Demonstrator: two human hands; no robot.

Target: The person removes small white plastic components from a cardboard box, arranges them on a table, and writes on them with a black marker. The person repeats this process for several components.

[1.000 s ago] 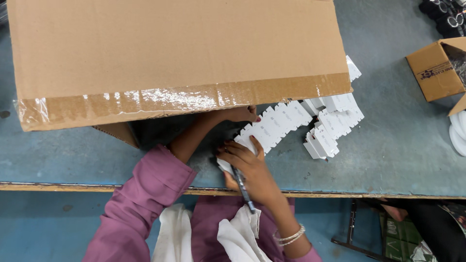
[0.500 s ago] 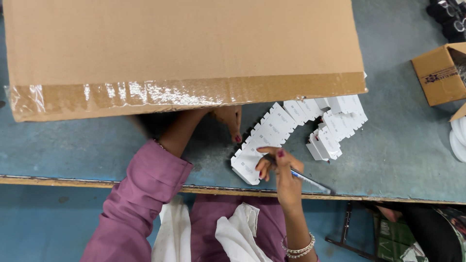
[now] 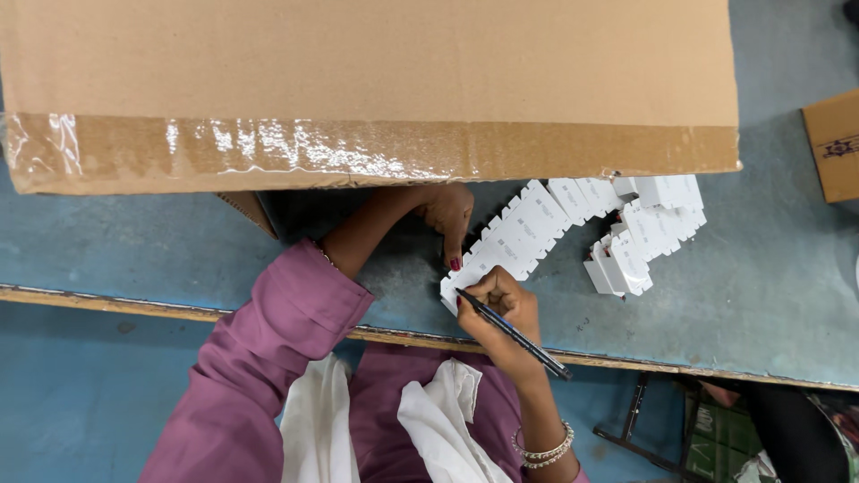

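My right hand point(image 3: 497, 309) grips a dark pen point(image 3: 514, 333) with its tip at the near end of a fanned row of small white boxes point(image 3: 523, 234) on the blue-grey table point(image 3: 769, 295). My left hand point(image 3: 445, 217) reaches out from under the flap of a large cardboard carton point(image 3: 358, 80), one fingertip pressing on the row's near end. A second cluster of small white boxes point(image 3: 640, 237) lies to the right, partly under the flap.
The taped cardboard flap point(image 3: 358, 152) hangs over the far half of the table and hides what is beneath. A smaller brown box point(image 3: 837, 143) sits at the right edge. The table's front edge point(image 3: 134, 304) runs across below my hands.
My right hand turned the pen from pointing right to tip-down on the nearest white box. My left hand slid closer along the row. The camera leaned nearer the table.
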